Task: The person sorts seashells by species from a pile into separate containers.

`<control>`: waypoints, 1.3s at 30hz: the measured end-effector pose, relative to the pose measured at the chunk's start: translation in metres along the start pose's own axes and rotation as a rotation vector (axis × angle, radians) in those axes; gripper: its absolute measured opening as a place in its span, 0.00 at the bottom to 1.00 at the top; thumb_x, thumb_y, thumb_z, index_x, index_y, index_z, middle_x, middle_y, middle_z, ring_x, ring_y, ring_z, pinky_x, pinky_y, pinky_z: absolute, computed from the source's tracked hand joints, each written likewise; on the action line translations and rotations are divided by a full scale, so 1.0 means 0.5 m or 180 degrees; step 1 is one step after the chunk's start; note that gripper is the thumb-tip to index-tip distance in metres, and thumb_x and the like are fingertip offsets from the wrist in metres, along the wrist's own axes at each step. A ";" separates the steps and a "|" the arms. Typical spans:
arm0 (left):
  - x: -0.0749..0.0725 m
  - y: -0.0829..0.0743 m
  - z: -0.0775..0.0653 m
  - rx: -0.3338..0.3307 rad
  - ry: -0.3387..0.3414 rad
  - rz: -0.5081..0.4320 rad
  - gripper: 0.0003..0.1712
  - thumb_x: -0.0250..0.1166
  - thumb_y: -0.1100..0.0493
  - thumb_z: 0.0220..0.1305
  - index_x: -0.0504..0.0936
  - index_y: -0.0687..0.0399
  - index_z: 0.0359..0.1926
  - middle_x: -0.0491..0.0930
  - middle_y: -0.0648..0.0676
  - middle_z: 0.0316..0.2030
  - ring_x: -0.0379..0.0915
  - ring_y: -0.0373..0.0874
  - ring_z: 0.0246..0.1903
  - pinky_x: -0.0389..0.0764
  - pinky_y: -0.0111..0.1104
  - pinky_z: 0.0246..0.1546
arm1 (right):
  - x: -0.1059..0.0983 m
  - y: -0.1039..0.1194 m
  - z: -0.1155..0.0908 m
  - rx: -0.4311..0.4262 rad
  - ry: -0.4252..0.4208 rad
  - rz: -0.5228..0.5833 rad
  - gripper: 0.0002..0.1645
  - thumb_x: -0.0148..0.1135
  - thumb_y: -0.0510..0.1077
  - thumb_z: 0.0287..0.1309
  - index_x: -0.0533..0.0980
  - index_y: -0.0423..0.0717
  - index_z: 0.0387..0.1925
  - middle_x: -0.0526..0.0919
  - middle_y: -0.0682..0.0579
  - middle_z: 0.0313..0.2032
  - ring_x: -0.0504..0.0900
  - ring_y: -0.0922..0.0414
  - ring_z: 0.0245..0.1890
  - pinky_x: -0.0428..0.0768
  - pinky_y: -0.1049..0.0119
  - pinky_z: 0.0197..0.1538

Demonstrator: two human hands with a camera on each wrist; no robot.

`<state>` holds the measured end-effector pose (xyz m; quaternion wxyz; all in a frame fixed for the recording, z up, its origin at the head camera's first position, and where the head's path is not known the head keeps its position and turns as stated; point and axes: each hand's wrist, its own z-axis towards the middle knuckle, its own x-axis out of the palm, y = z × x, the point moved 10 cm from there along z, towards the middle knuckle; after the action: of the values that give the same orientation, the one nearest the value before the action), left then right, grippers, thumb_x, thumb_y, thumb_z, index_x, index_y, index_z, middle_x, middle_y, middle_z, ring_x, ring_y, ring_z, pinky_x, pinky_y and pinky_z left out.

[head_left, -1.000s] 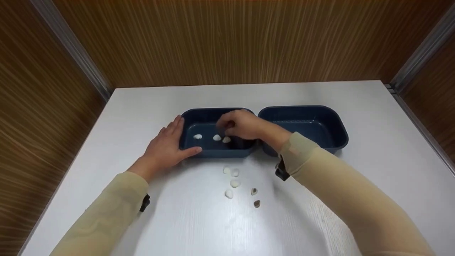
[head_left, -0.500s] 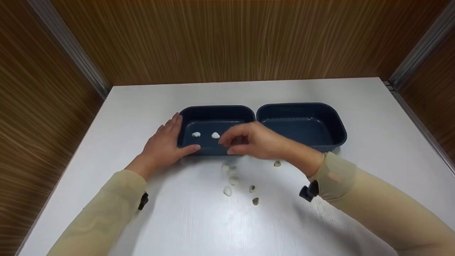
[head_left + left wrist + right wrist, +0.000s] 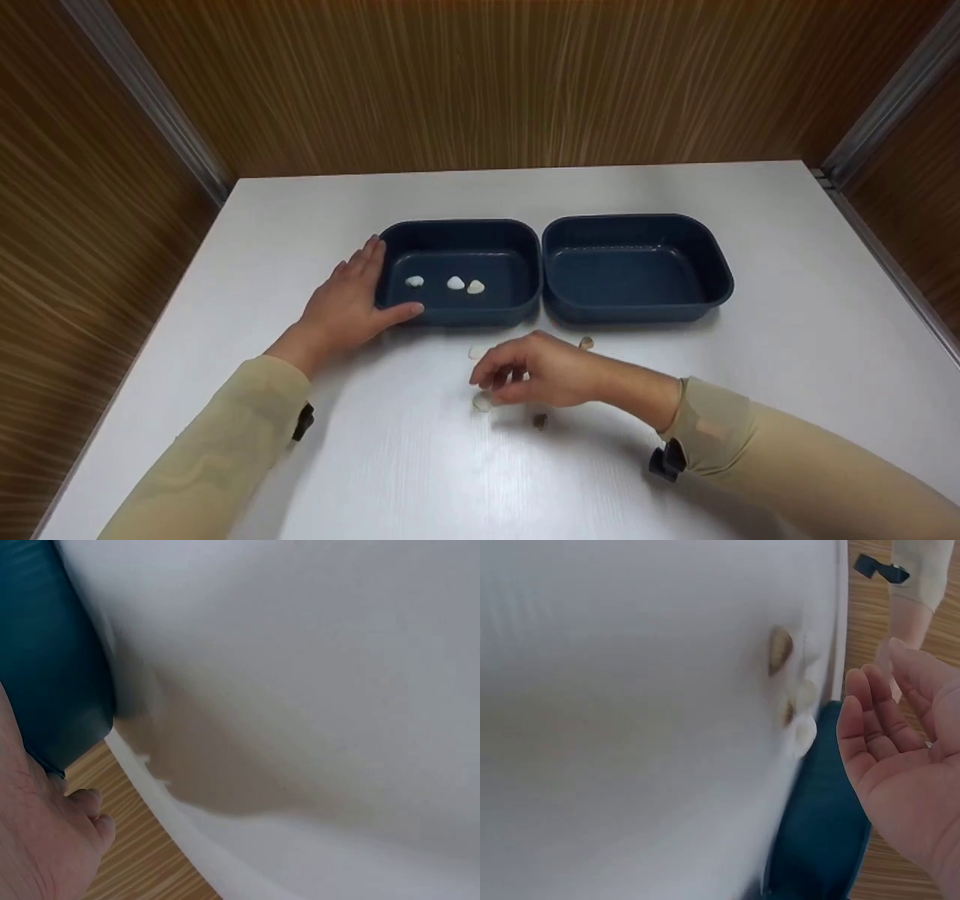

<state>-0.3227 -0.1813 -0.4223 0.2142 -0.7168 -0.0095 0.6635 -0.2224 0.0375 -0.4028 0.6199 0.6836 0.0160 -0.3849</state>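
My left hand rests against the left end of the left dark blue container, fingers straight along its side and thumb over the front rim. Three whitish seashells lie on that container's floor. Over the table, in front of the containers, hovers my right hand with fingers loosely bent and nothing visible between them. A white seashell lies just under its fingertips, partly covered. In the right wrist view, the right hand shows a bare palm, with a brown seashell and pale ones beside it.
A second dark blue container stands to the right, its near corner beside the first. Brown seashells lie on the white table, one behind the right wrist and one before the hand. A wood-grain panel rises behind.
My right hand has come out of the left container and moved towards me, down over the loose seashells. The left hand stays on the container.
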 end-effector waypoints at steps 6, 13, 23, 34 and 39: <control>0.002 -0.002 -0.001 0.0001 0.0011 0.0004 0.74 0.48 0.11 0.61 0.37 0.58 0.86 0.35 0.56 0.86 0.36 0.53 0.84 0.42 0.50 0.82 | 0.025 -0.016 -0.010 0.0103 0.0007 -0.0025 0.18 0.73 0.31 0.62 0.86 0.40 0.54 0.89 0.45 0.45 0.87 0.53 0.43 0.86 0.65 0.47; 0.001 -0.005 0.002 0.0012 -0.0001 -0.0001 0.74 0.50 0.11 0.61 0.38 0.59 0.86 0.35 0.56 0.86 0.36 0.53 0.84 0.42 0.50 0.82 | 0.033 -0.021 -0.012 0.0075 -0.0033 -0.0403 0.22 0.77 0.34 0.60 0.85 0.43 0.57 0.87 0.48 0.47 0.84 0.52 0.43 0.84 0.64 0.49; 0.001 -0.003 -0.001 0.0020 -0.0016 0.0015 0.73 0.51 0.13 0.63 0.38 0.61 0.85 0.35 0.57 0.86 0.37 0.55 0.84 0.42 0.50 0.82 | 0.047 -0.018 -0.005 -0.0018 0.0036 -0.0596 0.24 0.75 0.32 0.60 0.85 0.41 0.58 0.87 0.47 0.49 0.85 0.54 0.43 0.85 0.63 0.50; 0.003 -0.002 0.001 -0.0029 0.0044 0.0041 0.74 0.49 0.11 0.61 0.36 0.59 0.86 0.34 0.55 0.86 0.35 0.53 0.84 0.42 0.49 0.82 | 0.059 -0.021 -0.005 -0.0067 0.0081 -0.0744 0.24 0.74 0.29 0.56 0.86 0.42 0.56 0.87 0.49 0.44 0.83 0.57 0.41 0.83 0.68 0.47; 0.003 -0.003 0.001 -0.0009 0.0039 0.0030 0.74 0.50 0.12 0.62 0.37 0.60 0.86 0.34 0.57 0.86 0.36 0.55 0.84 0.43 0.50 0.82 | 0.063 -0.023 -0.004 -0.0052 0.0100 -0.0816 0.22 0.73 0.28 0.57 0.87 0.43 0.54 0.87 0.49 0.42 0.82 0.59 0.41 0.82 0.70 0.48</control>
<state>-0.3226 -0.1795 -0.4233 0.2101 -0.7212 -0.0058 0.6601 -0.2048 0.0277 -0.4299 0.5707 0.6769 0.1161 -0.4501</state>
